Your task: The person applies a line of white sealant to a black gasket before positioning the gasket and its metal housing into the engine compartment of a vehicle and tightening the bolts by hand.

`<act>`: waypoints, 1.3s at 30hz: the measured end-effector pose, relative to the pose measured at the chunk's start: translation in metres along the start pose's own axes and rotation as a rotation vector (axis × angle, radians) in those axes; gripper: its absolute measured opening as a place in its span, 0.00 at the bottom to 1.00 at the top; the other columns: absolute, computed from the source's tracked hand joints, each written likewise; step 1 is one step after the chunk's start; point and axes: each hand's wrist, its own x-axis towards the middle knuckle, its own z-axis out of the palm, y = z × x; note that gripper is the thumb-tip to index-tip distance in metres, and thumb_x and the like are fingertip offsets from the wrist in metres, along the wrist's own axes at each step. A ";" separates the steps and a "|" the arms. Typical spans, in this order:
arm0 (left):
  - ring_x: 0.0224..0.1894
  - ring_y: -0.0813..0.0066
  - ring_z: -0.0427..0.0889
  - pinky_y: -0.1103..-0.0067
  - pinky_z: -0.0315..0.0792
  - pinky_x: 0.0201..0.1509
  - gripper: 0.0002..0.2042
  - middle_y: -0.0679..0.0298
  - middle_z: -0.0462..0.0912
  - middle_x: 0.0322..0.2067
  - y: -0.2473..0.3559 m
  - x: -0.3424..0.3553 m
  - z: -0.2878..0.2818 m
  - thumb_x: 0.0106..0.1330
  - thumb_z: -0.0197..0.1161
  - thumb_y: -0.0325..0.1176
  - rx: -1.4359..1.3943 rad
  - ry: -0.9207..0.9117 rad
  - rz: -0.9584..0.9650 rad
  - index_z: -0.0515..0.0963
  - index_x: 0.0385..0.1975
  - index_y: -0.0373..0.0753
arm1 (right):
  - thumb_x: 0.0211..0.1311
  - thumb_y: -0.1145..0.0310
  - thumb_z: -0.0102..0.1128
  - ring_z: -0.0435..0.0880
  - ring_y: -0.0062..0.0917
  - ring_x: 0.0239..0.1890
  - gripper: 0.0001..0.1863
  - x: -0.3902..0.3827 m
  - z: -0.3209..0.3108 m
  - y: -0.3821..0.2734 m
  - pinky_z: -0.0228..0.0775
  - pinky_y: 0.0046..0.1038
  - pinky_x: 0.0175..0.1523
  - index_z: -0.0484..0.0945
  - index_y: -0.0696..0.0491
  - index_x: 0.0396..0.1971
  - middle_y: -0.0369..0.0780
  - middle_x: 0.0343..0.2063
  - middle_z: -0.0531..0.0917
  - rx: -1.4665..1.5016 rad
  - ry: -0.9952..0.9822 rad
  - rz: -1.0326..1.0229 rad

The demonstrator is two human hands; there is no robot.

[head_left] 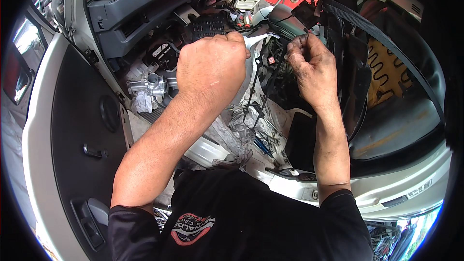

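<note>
My left hand (212, 65) is closed around a white tube with a tapered nozzle (257, 39), which points right toward my right hand (311, 70). My right hand's fingers are pinched together just right of the nozzle tip; what they hold, if anything, is too small to make out. Below and between my hands are a thin black gasket-like strip (252, 106), crumpled pale plastic sheeting (237, 130) and blue-handled tools (262, 146). A silver metal housing (153, 86) lies left of my left forearm.
I face an opened vehicle cabin. The door (72, 116) stands open at left, the grey dashboard (121, 38) is ahead, and a black seat (396, 125) with exposed springs is at right. A dark strap (367, 26) hangs diagonally. The pale sill (270, 174) runs across the front.
</note>
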 end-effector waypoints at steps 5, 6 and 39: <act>0.29 0.62 0.85 0.69 0.78 0.29 0.11 0.56 0.83 0.23 0.000 -0.001 0.001 0.61 0.61 0.38 -0.031 -0.031 -0.027 0.79 0.27 0.35 | 0.62 0.74 0.57 0.67 0.11 0.27 0.04 0.000 0.003 0.004 0.62 0.16 0.34 0.74 0.59 0.32 0.29 0.24 0.73 0.039 0.001 0.022; 0.29 0.62 0.85 0.69 0.78 0.29 0.11 0.56 0.83 0.23 0.000 -0.001 0.001 0.61 0.61 0.38 -0.031 -0.031 -0.028 0.79 0.27 0.35 | 0.63 0.74 0.57 0.67 0.11 0.27 0.04 0.000 0.003 0.004 0.62 0.16 0.34 0.74 0.59 0.32 0.29 0.24 0.73 0.065 -0.002 0.031; 0.26 0.58 0.84 0.66 0.76 0.31 0.12 0.54 0.82 0.21 0.003 -0.015 0.012 0.63 0.62 0.39 -0.067 -0.049 -0.105 0.77 0.24 0.35 | 0.63 0.73 0.58 0.65 0.09 0.22 0.05 0.004 0.006 0.003 0.59 0.15 0.26 0.74 0.58 0.30 0.28 0.22 0.72 0.017 0.048 0.031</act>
